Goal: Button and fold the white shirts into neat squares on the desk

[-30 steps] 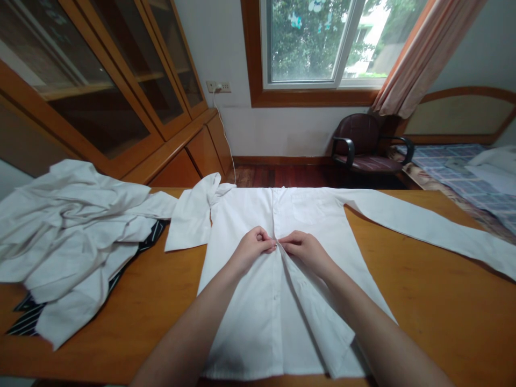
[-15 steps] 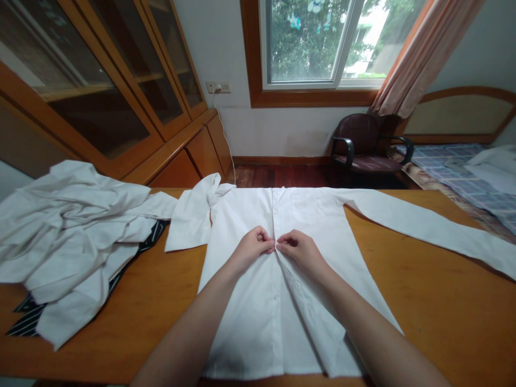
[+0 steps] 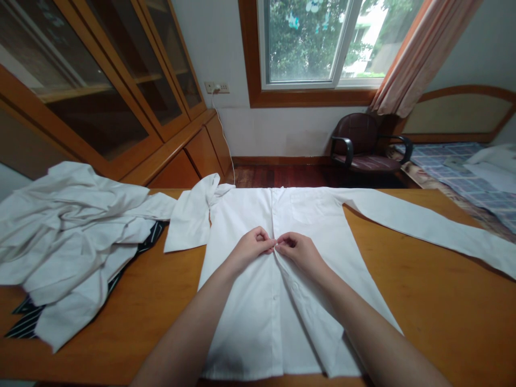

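A white button-up shirt (image 3: pixel 245 317) lies flat, front side up, on the wooden table (image 3: pixel 435 301), collar away from me. One sleeve stretches far to the right; the other is folded at the left. My left hand (image 3: pixel 250 248) and my right hand (image 3: pixel 299 250) meet at the shirt's middle, each pinching an edge of the front placket, fingertips almost touching. Below my hands the right front panel lies slightly open and overlaps the left one.
A heap of crumpled white garments (image 3: pixel 68 231) lies over a black striped cloth (image 3: pixel 24 322) at the table's left. Beyond the table stand a wooden glass-door cabinet (image 3: pixel 100 91), a window, a dark armchair (image 3: pixel 365 142) and a bed (image 3: pixel 471 172).
My hands have stayed at the same spot on the placket, drawing the two edges slightly closer together. The lower right panel has settled flatter.
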`<state>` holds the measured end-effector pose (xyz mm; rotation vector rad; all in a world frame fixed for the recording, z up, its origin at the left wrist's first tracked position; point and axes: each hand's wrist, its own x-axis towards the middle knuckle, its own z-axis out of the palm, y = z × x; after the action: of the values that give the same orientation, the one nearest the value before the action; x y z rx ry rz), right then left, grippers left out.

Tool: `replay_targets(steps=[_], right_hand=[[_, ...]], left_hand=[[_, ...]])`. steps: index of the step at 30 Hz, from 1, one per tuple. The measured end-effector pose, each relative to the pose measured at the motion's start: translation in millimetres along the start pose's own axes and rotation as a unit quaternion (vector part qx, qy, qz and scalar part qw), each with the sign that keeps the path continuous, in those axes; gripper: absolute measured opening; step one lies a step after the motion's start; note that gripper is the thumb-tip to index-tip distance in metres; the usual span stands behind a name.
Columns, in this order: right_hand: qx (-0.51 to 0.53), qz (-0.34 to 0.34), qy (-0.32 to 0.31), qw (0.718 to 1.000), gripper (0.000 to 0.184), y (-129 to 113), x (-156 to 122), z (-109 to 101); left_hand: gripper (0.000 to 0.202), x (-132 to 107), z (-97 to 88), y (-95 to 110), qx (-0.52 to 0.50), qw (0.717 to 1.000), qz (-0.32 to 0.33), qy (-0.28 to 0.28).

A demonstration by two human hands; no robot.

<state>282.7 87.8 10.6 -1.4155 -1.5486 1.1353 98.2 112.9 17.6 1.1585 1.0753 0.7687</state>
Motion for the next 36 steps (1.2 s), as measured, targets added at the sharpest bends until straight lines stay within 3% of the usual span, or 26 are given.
replay_targets(steps=[15,36], right_hand=[[0.007,-0.006,-0.008,1.000,0.017,3.2,1.6,0.5],[-0.030,-0.038,0.005,0.999,0.016,4.7,0.9,0.7]], left_hand=[[0.022,-0.6,3.5,2.6,0.037,0.999,0.009,0.003],[0.021,-0.5,2.8,2.5,0.009,1.000,0.003,-0.013]])
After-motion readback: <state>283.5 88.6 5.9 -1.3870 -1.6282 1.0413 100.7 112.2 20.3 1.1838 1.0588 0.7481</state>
